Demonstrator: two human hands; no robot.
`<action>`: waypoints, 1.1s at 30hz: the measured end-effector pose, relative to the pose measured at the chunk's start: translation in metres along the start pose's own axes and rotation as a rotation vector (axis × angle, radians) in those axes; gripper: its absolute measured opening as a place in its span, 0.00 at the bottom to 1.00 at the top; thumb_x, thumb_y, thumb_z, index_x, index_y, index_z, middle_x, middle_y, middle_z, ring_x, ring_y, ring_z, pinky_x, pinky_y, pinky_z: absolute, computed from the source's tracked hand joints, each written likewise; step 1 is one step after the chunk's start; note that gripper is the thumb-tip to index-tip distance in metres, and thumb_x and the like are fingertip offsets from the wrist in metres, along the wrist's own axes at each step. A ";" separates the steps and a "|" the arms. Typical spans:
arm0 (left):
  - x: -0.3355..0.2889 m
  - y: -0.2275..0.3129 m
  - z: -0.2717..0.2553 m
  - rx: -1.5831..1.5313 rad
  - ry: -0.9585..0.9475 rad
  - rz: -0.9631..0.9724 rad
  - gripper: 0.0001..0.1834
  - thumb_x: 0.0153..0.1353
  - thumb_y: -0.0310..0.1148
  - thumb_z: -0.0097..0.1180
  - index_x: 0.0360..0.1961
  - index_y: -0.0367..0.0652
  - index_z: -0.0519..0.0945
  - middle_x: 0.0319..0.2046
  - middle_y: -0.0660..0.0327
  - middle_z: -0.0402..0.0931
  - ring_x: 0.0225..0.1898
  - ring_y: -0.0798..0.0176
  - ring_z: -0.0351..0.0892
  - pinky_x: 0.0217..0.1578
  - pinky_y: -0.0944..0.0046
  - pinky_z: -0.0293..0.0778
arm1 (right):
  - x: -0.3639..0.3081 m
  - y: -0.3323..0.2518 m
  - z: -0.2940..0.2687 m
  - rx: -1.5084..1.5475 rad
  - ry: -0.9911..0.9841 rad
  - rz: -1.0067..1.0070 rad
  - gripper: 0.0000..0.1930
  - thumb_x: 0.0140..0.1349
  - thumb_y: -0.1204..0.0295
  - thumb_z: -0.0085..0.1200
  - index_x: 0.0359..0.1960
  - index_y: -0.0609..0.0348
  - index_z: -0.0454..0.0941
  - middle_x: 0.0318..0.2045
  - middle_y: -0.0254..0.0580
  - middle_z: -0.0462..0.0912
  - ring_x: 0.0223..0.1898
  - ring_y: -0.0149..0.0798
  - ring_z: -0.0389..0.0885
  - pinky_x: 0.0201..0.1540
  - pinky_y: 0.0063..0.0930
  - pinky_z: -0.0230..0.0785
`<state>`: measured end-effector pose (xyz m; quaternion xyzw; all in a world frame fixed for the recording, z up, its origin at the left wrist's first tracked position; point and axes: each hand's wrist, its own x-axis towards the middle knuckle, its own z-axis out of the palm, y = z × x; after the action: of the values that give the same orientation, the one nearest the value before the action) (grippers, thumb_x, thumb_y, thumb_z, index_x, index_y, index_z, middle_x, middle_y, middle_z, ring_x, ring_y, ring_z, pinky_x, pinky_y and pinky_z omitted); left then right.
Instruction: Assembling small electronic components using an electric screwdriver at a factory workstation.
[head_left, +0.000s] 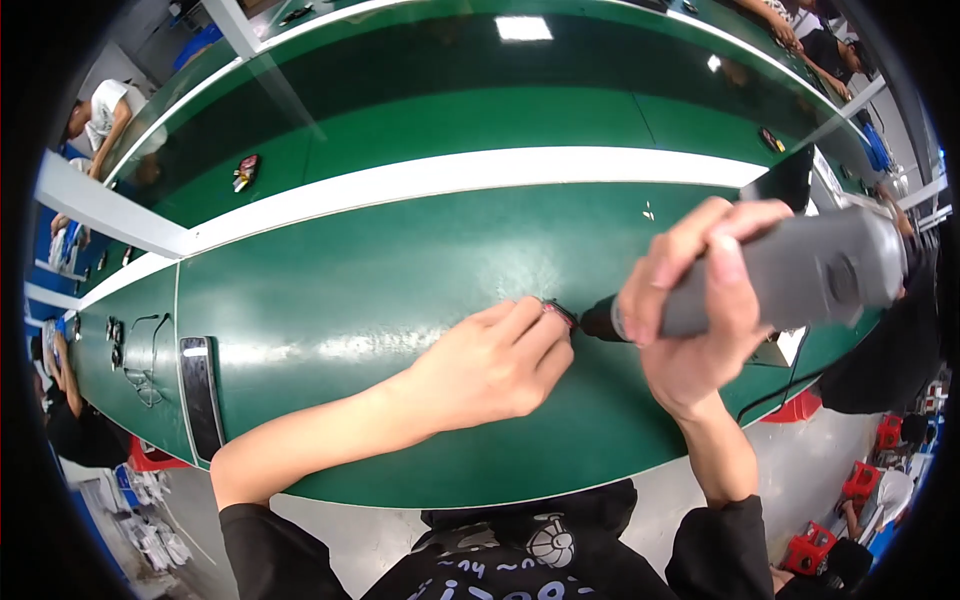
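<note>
My right hand [700,300] is wrapped round a grey electric screwdriver [800,270], held nearly level above the right half of the green table [400,240]. Its black nose [602,320] points left, and its tip meets or almost meets a small dark piece with some red [562,313]. That piece is pinched in the fingers of my left hand [500,360], which rests on the tabletop. Most of the small piece is covered by my fingers, so its kind does not show.
A phone [202,395] lies at the left, beside eyeglasses [150,350] and small dark parts [115,340]. Tiny white bits [648,211] lie beyond my right hand. A white rail [480,168] crosses behind. Past it sit small red-and-yellow items [246,173]. Other people work around.
</note>
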<state>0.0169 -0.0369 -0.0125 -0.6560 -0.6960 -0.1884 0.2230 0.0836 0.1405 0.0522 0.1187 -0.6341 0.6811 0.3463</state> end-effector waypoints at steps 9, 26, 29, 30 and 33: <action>0.003 -0.076 -0.008 0.156 -0.064 -0.014 0.13 0.57 0.26 0.61 0.44 0.34 0.81 0.37 0.56 0.78 0.38 0.59 0.83 0.34 0.63 0.83 | 0.013 -0.043 -0.018 0.139 0.086 -0.114 0.10 0.79 0.66 0.40 0.50 0.60 0.61 0.33 0.47 0.73 0.11 0.31 0.66 0.10 0.23 0.64; -0.166 -0.246 -0.049 0.209 0.066 -0.846 0.23 0.71 0.20 0.55 0.67 0.39 0.77 0.59 0.46 0.79 0.59 0.42 0.79 0.62 0.49 0.74 | 0.050 -0.111 -0.125 0.019 0.264 -0.202 0.11 0.79 0.66 0.47 0.48 0.65 0.69 0.36 0.44 0.76 0.13 0.25 0.61 0.12 0.20 0.56; -0.170 -0.247 -0.052 0.214 0.037 -0.889 0.24 0.73 0.20 0.53 0.69 0.40 0.75 0.59 0.48 0.79 0.58 0.45 0.80 0.62 0.51 0.74 | 0.062 -0.113 -0.122 -0.143 0.233 -0.156 0.13 0.78 0.69 0.49 0.51 0.69 0.69 0.37 0.47 0.78 0.13 0.25 0.64 0.14 0.19 0.60; -0.168 -0.247 -0.054 0.208 0.015 -0.888 0.24 0.74 0.20 0.53 0.69 0.41 0.75 0.59 0.48 0.79 0.58 0.46 0.80 0.62 0.51 0.74 | 0.062 -0.115 -0.121 -0.227 0.271 -0.153 0.12 0.77 0.70 0.50 0.51 0.68 0.69 0.35 0.48 0.79 0.12 0.26 0.64 0.14 0.20 0.60; -0.171 -0.249 -0.051 0.157 0.045 -0.906 0.24 0.76 0.22 0.52 0.71 0.43 0.74 0.60 0.49 0.79 0.59 0.50 0.80 0.63 0.53 0.74 | 0.053 -0.116 -0.123 -0.308 0.328 -0.129 0.11 0.76 0.71 0.51 0.49 0.68 0.69 0.32 0.50 0.80 0.10 0.28 0.65 0.13 0.21 0.59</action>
<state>-0.2214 -0.2237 -0.0582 -0.2626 -0.9197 -0.2279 0.1822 0.1513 0.2692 0.1537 -0.0075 -0.6569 0.5628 0.5017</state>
